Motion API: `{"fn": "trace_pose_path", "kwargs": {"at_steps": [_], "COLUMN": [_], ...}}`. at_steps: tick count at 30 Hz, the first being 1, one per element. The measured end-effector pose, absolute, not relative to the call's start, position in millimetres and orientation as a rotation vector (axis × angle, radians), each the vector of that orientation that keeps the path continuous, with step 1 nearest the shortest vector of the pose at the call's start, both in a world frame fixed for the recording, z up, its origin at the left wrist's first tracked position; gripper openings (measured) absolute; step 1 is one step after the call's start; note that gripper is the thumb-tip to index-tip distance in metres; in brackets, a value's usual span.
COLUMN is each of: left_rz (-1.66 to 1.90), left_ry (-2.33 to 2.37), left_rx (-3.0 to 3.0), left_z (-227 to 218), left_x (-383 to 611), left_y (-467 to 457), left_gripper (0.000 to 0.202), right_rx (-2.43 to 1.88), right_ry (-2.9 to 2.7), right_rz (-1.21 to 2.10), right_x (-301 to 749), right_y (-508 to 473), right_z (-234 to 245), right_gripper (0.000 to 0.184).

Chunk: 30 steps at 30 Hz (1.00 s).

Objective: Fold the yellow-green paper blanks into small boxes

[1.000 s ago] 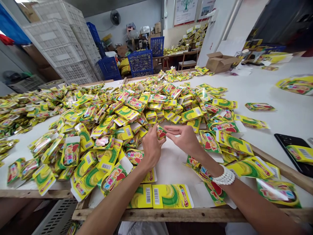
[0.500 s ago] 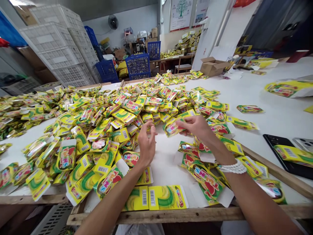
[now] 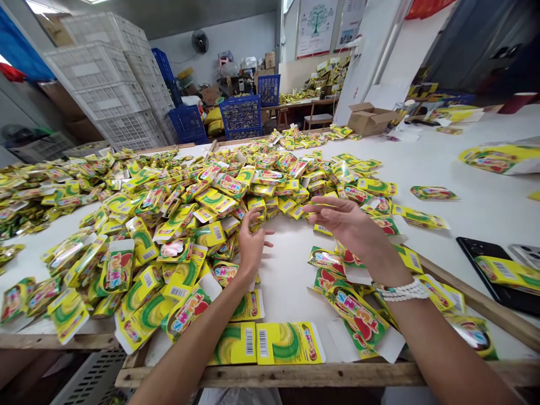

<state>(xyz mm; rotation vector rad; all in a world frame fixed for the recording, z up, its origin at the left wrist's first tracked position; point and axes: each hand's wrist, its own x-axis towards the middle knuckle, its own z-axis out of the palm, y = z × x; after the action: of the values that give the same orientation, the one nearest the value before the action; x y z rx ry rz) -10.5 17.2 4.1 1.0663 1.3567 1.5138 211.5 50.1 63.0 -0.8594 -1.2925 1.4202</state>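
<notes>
My left hand rests at the edge of a large heap of yellow-and-green blister-card candy packets, its fingertips against a packet. My right hand, with a white beaded bracelet on the wrist, hangs open above the white tabletop. Nothing shows in its fingers. Beneath it lie several loose packets. Two flat yellow cards with barcodes lie near the front edge, between my forearms.
A wooden table rail runs along the front. A black phone lies at the right, partly under a packet. Further back stand a cardboard carton, stacked white crates and blue crates.
The packet pinched in my right fingers earlier no longer shows there, and that hand is now open. My left hand has shifted toward the heap's edge.
</notes>
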Motion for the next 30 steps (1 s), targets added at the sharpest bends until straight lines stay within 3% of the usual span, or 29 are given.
{"fn": "trace_pose_path", "kwargs": {"at_steps": [7,11,20,25,30], "left_rz": [1.376,1.305,1.331,1.332,1.042], "left_ry": [1.183,0.998,1.18,1.362,1.377], "left_rx": [0.983,0.923,1.077,1.628,2.232], "left_z": [10,19,9,11,6], "left_x": [-18,-27,-15,-1,9], "left_y": [19,21,16,1,-13], "left_gripper": [0.102,0.109,0.1,0.089,0.082], "right_rx": [-0.867,-0.961,-1.125,-1.077,-0.999], "right_ry": [-1.284,-1.392,-1.533,-1.254,-1.126], "right_rz": [1.542,1.467,1.189,1.454,1.478], "right_x": [190,180,173,177,180], "right_y": [47,50,62,59,57], "right_z": [52,39,14,24,25], "right_gripper": [0.034,0.03,0.037,0.05,0.04]}}
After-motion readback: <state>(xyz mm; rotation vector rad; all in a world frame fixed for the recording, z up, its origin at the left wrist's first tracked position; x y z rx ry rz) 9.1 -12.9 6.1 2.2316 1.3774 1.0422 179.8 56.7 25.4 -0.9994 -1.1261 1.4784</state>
